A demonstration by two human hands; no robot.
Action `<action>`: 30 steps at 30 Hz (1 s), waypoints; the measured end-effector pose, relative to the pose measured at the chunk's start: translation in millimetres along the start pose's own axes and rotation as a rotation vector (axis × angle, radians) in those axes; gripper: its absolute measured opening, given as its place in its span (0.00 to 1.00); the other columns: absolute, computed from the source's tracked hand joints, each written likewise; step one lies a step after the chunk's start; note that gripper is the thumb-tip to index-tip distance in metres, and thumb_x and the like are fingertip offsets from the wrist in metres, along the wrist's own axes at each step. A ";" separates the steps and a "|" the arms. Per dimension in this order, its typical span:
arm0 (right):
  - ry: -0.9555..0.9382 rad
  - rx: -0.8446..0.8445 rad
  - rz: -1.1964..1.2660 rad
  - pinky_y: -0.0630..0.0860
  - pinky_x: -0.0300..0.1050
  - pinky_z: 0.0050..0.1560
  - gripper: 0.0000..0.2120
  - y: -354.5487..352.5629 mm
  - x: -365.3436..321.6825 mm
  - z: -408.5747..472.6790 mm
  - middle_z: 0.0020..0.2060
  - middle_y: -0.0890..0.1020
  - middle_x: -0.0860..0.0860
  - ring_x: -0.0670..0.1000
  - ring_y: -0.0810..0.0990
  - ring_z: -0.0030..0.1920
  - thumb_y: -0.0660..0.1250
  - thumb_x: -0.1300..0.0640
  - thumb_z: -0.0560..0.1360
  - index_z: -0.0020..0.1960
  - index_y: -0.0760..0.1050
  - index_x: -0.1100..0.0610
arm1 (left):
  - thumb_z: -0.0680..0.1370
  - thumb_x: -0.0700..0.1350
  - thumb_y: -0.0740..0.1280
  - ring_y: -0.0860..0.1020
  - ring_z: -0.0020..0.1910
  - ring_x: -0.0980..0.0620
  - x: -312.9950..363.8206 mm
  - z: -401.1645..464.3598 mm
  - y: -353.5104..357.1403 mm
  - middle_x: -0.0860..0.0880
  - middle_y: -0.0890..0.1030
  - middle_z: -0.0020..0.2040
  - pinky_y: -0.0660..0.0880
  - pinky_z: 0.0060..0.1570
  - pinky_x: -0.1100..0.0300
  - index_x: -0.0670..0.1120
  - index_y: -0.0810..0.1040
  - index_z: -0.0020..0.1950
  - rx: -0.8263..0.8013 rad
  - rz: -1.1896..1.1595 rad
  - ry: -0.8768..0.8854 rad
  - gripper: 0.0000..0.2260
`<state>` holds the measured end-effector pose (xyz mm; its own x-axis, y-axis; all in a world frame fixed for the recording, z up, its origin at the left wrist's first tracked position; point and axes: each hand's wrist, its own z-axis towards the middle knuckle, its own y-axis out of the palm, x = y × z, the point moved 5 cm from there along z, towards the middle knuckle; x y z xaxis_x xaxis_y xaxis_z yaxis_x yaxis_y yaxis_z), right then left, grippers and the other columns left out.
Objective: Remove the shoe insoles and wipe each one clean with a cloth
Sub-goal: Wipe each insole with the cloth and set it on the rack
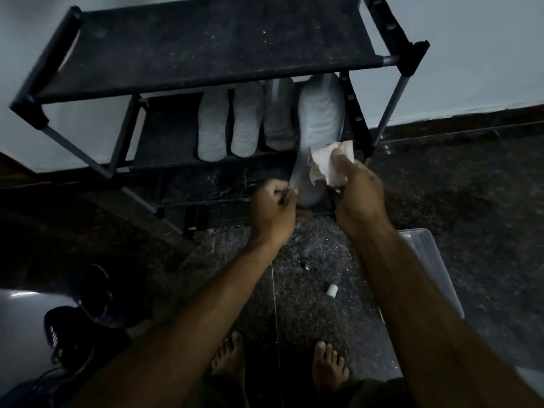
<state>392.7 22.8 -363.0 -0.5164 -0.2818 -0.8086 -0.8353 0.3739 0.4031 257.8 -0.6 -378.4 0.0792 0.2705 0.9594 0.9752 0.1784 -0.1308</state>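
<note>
So the left hand (pixel 272 206) is pinching the near edge of a pale grey insole (pixel 319 128), kinda worn and ribbed looking, held out over the shoe rack (pixel 206 51). Just past that hand, three more grey insoles (pixel 244 120) lie side by side on the rack's middle shelf. The right hand (pixel 357 192) grips a crumpled white cloth (pixel 329 163) pressed against the held insole. Near the right forearm sits a clear plastic bin (pixel 435 260), can't tell what's inside.
</note>
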 end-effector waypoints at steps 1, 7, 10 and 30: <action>0.007 -0.032 0.000 0.80 0.49 0.47 0.06 3.5 -0.9 -3.8 0.44 0.84 0.57 0.53 0.82 0.45 0.68 0.58 0.77 0.47 0.79 0.61 | 0.81 0.39 0.63 0.84 0.35 0.44 -0.9 -10.1 -6.4 0.41 0.83 0.45 0.81 0.33 0.57 0.42 0.74 0.50 -0.009 -0.011 0.005 0.01; -0.036 -0.058 -0.148 0.81 0.51 0.52 0.05 16.5 1.2 -22.2 0.44 0.86 0.55 0.55 0.84 0.49 0.69 0.58 0.76 0.46 0.81 0.60 | 0.80 0.43 0.66 0.84 0.37 0.45 -11.0 -59.6 -44.3 0.44 0.84 0.40 0.82 0.41 0.46 0.47 0.74 0.46 -0.079 0.136 0.029 0.04; -0.099 -0.111 -0.244 0.79 0.40 0.39 0.06 25.3 5.8 -34.4 0.35 0.85 0.50 0.46 0.83 0.37 0.69 0.59 0.76 0.40 0.80 0.58 | 0.75 0.61 0.66 0.83 0.43 0.46 -1.5 -70.2 -63.5 0.45 0.84 0.43 0.80 0.47 0.42 0.48 0.77 0.48 -0.091 0.252 0.044 0.16; 0.072 -0.810 -0.683 0.80 0.49 0.48 0.14 102.2 58.3 -110.2 0.45 0.85 0.58 0.57 0.84 0.46 0.70 0.54 0.72 0.51 0.82 0.64 | 0.77 0.70 0.51 0.77 0.61 0.44 35.9 -52.0 -159.1 0.42 0.77 0.65 0.74 0.61 0.49 0.41 0.68 0.73 -0.025 -1.022 -0.156 0.38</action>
<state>256.5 -52.8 -321.7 0.1220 -0.2716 -0.9546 -0.8149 -0.5765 0.0599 116.2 -68.5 -310.2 -0.8152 0.1215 0.5663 0.5662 0.3726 0.7352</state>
